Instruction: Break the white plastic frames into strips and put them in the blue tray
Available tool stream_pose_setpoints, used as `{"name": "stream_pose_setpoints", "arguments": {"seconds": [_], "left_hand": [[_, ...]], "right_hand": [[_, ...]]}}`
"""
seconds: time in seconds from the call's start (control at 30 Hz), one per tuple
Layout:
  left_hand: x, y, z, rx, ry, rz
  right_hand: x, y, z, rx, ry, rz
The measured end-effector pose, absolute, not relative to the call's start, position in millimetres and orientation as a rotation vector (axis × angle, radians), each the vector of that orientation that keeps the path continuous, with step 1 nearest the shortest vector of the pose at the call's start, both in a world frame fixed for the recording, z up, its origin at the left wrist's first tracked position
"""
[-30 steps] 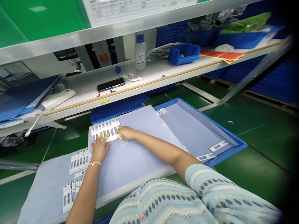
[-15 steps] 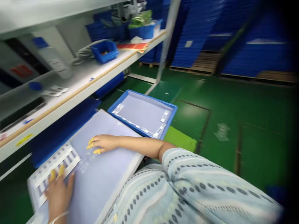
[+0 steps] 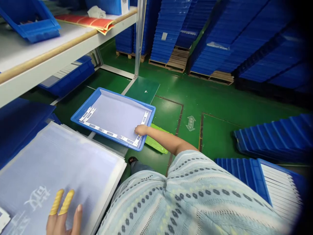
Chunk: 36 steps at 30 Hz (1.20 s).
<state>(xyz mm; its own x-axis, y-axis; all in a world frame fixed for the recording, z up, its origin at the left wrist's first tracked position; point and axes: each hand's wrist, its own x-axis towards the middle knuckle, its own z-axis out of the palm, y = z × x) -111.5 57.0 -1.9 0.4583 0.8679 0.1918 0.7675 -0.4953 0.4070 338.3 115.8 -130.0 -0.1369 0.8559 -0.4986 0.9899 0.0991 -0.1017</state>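
Observation:
My left hand is over a stack of pale translucent sheets, fingers apart and holding nothing, with yellow finger cots on two fingertips. My right hand reaches across to the near right corner of a blue tray. Its fingers are bent down and drawn together beside the white slotted strips there; their tips are hidden, so what is between them does not show. More white slotted strips lie along the tray's near and left sides on a pale liner. A white slotted piece is cut off at the left edge.
A shelf at upper left carries a blue bin and red sheets. Stacked blue trays stand on pallets behind. At lower right, a blue tray holds white strips. A green mat lies beside the near tray.
My right hand has moved from above the sheets to the blue tray's near right corner. The view has swung right, and my left hand is now away from the white slotted pieces.

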Motion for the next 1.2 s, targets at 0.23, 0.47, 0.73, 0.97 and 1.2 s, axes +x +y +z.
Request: {"name": "stream_pose_setpoints", "arguments": {"seconds": [0.23,0.47,0.73,0.97,1.2], "left_hand": [[-89.4,53.6,7.5,2.377,1.553,0.5],[-58.2,49.2,10.7,2.265,1.676,0.477],[-39.1,45.7,15.4,2.174,1.806,0.528],[-29.4,46.7,14.3,2.174,1.846,0.459],[-25.2,44.6,9.4,2.132,1.868,0.464]], "right_hand": [[355.9,137.8,-128.4,1.588,2.322,-0.498],[327.7,150.2,-134.5,1.329,2.537,-0.631],[319.0,124.9,-146.7,1.799,2.184,-0.619],[304.1,116.7,-154.7,1.88,2.003,-0.71],[286.0,114.6,-153.5,1.842,2.039,-0.784]]}}
